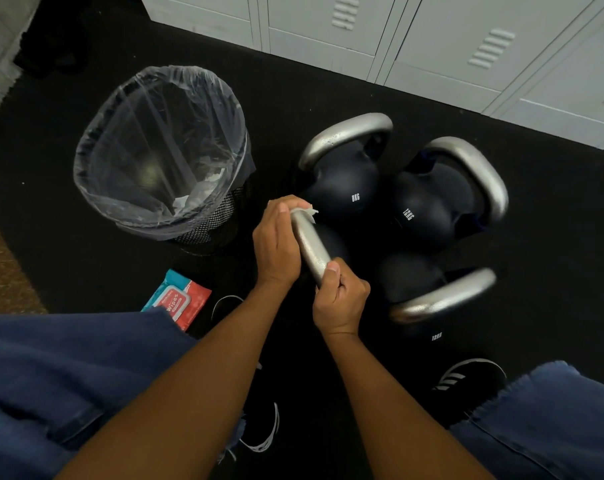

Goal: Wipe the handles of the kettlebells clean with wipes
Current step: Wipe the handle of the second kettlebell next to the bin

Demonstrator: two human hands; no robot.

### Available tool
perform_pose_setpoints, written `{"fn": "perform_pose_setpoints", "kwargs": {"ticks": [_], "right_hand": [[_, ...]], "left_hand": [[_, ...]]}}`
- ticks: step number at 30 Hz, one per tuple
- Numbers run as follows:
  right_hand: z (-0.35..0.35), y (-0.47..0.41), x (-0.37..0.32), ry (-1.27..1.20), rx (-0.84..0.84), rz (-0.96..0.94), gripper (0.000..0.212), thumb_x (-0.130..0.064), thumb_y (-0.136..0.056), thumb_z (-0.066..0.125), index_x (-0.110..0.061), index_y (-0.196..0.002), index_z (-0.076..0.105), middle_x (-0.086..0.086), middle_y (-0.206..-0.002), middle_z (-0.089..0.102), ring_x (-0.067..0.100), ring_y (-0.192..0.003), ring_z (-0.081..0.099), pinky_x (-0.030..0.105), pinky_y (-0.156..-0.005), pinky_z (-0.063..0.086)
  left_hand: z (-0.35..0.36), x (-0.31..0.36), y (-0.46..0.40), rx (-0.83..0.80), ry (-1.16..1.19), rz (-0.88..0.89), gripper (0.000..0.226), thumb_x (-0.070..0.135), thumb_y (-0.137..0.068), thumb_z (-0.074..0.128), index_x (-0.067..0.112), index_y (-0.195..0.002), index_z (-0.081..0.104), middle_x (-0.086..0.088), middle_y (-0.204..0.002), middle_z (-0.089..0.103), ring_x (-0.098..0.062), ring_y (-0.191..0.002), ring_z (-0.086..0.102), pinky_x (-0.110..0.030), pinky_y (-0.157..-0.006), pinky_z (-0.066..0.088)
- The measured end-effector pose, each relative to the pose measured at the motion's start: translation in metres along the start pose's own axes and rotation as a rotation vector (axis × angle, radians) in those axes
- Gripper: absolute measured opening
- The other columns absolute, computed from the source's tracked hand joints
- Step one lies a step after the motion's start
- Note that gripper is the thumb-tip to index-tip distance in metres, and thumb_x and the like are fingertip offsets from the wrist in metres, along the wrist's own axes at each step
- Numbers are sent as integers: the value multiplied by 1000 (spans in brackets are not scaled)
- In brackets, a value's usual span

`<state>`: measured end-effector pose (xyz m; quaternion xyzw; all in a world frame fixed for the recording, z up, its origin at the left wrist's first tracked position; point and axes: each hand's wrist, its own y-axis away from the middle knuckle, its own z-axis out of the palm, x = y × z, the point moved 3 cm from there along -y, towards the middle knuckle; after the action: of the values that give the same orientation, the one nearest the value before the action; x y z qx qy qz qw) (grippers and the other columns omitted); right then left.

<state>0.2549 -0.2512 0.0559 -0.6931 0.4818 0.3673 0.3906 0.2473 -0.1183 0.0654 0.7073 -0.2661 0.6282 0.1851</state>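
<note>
Taking the bin (162,150) as the marker: it is a black mesh basket lined with a thin, crinkly clear bag, with a few crumpled white scraps lying at the bottom, which I'd read as wipes already spent. Behind it runs a row of pale metal lockers (432,36) over a dark matte floor (553,237). To the bin's right four kettlebells stand clustered, round black bodies with curved, dull silver handles. The 8 kg one (345,181) stands nearest the bin on that side, the 12 kg one (432,209) beyond it, and another (428,296) lies nearer the person; their handles are untouched just now, and whether they are clean I cannot tell. The fourth sits just below the bin's right edge, its handle (311,244) being worked on. The left hand (276,244) curls over the far end, pressing a small damp-looking white wipe (307,212) against the metal. The right hand (342,296) is clenched round the near end, steadying it. Below the bin lies the soft red and blue wipes pack (176,299). My guess is the job is midway
</note>
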Motion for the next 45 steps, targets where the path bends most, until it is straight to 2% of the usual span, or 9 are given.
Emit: {"fn": "perform_pose_setpoints", "kwargs": {"ticks": [7,14,18,20,23,28,31,41,45], "right_hand": [[-1,1,1,-4,8,-5,33,-25,-97,39,-22,-65,39,4,-47,42,19,-45,39,24,-46,28],[-1,1,-5,-26,-8,-5,32,-25,-97,39,-21,-64,38,-10,-53,34,11,-48,34,13,-47,24],[-4,1,-4,17,-71,59,37,-33,-97,35,-15,-69,52,-4,-59,50,9,-56,46,22,-53,34],[-8,1,-7,39,-140,113,45,-36,-97,36,-11,-109,71,-3,-94,68,5,-84,59,16,-74,44],[-17,-8,-29,174,-143,40,53,-36,-96,41,-17,-141,61,-5,-123,63,4,-111,53,17,-95,37],[1,-51,-76,251,-133,-126,39,-31,-99,54,-14,-132,68,1,-129,69,13,-119,60,23,-101,45],[25,-63,-90,383,-295,-157,22,-23,-100,60,-14,-114,76,5,-109,73,20,-98,69,29,-82,53],[22,-51,-93,371,-238,80,50,-22,-96,72,-12,-143,58,8,-141,55,22,-125,57,24,-99,44],[22,-48,-97,374,-227,29,32,-26,-98,69,-10,-126,71,8,-126,65,23,-118,58,23,-92,41]], "left_hand": [[1,10,4,-33,-55,113,47,12,-103,28,6,-85,71,-4,-97,72,-10,-111,63,-52,-110,38],[-1,9,21,-88,-197,297,44,13,-104,28,3,-110,71,-7,-122,68,-22,-138,49,-55,-121,26],[-13,14,14,-165,-167,213,47,21,-106,27,8,-124,69,3,-128,68,-10,-136,51,-51,-122,27],[-18,20,11,-178,-130,144,43,24,-107,31,15,-137,61,9,-127,69,-5,-131,55,-48,-120,32],[-20,27,6,-138,22,-53,44,21,-106,42,24,-150,45,15,-112,75,-3,-123,61,-37,-113,42],[-26,27,-5,-51,114,-197,55,18,-104,50,29,-155,30,9,-108,77,-4,-109,69,-30,-105,49],[-28,23,-8,-16,270,-302,61,15,-103,51,30,-156,26,2,-120,74,-10,-116,68,-31,-106,48],[-33,10,-3,42,372,-571,23,20,-98,61,35,-114,67,0,-119,73,-14,-114,68,-44,-108,50],[-32,13,-8,14,380,-564,22,17,-99,62,25,-118,70,-2,-121,72,-16,-115,68,-41,-107,51]]}}
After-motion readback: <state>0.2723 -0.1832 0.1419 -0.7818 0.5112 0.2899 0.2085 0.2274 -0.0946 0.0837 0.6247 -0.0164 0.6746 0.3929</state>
